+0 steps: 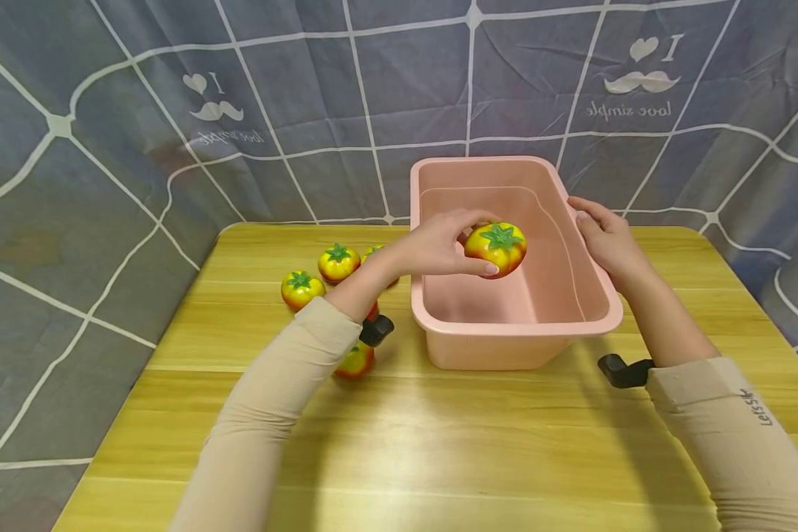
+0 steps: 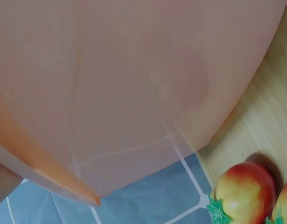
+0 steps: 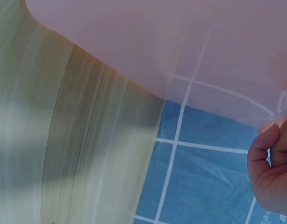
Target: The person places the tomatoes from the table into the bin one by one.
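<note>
My left hand (image 1: 442, 244) grips a yellow-and-red tomato (image 1: 496, 250) with a green leafy top, thumb on its near side and fingers behind. It is over the opening of a pink plastic basin (image 1: 515, 327). My right hand (image 1: 608, 244) holds the basin's right rim, and in the right wrist view its fingers (image 3: 261, 149) curl at the edge. Left of the basin, on the table, lie more tomatoes, among them one near the back (image 1: 338, 260), one farther left (image 1: 299, 290) and one in front (image 1: 355, 362). My left forearm partly covers some of them.
The wooden table (image 1: 399, 451) reaches to a grey-blue curtain (image 1: 306, 96) with white lines, which hangs behind it and at both sides. A black wrist mount (image 1: 625, 371) sits on my right wrist, another (image 1: 376, 330) on my left.
</note>
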Available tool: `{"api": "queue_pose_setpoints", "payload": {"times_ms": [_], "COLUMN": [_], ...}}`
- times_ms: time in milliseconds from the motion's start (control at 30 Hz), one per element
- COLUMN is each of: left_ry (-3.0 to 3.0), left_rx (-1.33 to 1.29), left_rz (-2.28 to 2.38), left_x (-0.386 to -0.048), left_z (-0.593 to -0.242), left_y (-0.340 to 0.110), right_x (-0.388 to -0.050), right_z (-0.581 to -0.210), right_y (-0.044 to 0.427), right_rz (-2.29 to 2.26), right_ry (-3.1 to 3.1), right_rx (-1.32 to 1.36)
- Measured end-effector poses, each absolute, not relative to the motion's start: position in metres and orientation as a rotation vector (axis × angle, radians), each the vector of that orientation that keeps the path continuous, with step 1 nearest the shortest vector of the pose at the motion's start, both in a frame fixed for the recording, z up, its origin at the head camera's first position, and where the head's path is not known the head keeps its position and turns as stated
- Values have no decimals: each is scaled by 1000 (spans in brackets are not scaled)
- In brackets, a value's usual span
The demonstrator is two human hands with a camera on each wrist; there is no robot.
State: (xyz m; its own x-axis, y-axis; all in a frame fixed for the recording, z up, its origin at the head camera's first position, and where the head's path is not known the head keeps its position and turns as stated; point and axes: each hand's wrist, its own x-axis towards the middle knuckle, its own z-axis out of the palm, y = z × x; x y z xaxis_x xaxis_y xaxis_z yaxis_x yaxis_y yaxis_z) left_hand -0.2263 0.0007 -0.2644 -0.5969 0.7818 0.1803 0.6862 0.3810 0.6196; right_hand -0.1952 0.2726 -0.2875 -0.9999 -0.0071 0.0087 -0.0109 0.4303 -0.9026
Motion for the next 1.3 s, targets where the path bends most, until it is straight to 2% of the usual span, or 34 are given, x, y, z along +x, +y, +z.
{"api": "queue_pose_setpoints", "payload": {"times_ms": [433,667,1067,1300], "left_ry": [2558,2503,2537,2613], "left_rx": [1369,1379,1385,1249], "left_rz": [864,1008,1210,1257], "left_x": [-222,-224,-218,-211], "left_z": [-266,-265,-262,-260], "left_y": [2,-11,-60,-105], "right_x": [-196,-196,-196,-196], "right_z": [-287,-286,-286,-286], "right_y": [272,272,271,272], "right_rz": [1693,1686,1653,1645], "right_ry": [-2642,-2654,-2686,-2672], "right_rx": [-11,-18,-34,-16]}}
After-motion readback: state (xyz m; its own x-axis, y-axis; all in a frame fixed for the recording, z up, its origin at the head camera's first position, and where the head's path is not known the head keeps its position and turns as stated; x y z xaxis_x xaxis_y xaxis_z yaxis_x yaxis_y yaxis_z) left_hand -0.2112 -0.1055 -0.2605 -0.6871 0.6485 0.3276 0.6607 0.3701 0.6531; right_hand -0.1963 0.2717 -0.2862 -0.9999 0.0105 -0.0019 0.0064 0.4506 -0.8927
